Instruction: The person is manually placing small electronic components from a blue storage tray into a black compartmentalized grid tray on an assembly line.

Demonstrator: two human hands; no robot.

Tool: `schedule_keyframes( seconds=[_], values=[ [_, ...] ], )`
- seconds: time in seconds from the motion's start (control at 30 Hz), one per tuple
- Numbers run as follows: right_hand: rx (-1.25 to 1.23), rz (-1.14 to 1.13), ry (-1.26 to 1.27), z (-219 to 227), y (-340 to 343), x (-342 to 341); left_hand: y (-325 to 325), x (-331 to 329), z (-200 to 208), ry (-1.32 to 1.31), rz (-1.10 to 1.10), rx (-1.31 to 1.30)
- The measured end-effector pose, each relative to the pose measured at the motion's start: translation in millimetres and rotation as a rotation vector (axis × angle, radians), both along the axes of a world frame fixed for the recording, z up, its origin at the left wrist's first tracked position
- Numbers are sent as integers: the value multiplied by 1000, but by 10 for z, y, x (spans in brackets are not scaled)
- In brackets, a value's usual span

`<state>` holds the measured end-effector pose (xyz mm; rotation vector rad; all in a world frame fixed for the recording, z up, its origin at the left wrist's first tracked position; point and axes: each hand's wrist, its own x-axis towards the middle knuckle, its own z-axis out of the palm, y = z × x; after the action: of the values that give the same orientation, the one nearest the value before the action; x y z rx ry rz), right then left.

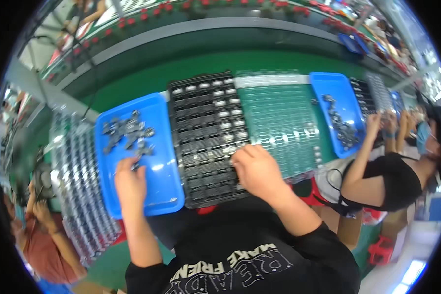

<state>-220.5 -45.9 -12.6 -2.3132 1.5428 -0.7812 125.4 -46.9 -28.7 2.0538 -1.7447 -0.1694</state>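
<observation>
My left hand (130, 180) is over the near part of a blue tray (162, 193), its thumb and fingers pinched around a small dark part (135, 167). Just beyond the fingertips lies a loose pile of small grey-black parts (128, 131). My right hand (256, 169) rests at the right side of a black compartment tray (201, 147), fingers curled down; what they hold, if anything, is hidden. Silvery-white pieces (224, 113) fill pockets along that tray's far row and right-hand columns, while its other pockets look dark.
Stacked clear plastic trays (279, 125) lie right of the black tray, and more clear trays (81, 181) stand at the left. Another blue tray (323, 83) with dark parts is farther right, near a co-worker (387, 179). A second person (51, 245) sits at the left.
</observation>
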Motion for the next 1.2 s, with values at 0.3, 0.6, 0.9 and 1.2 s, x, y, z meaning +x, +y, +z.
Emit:
schedule_keyframes(
  seconds=[0.3, 0.6, 0.9, 1.2],
  values=[
    [142, -469, -36, 164, -296, -696, 283, -197, 253, 446, 9, -231],
    [211, -657, 142, -342, -735, -2251, 305, -450, 471, 582, -129, -221],
    [257, -719, -2, -256, -791, -2184, 331, -327, 218, 880, -110, -190],
    [197, -695, 81, -179, -721, -2062, 456, -304, 120, 921, -99, -139]
  ],
)
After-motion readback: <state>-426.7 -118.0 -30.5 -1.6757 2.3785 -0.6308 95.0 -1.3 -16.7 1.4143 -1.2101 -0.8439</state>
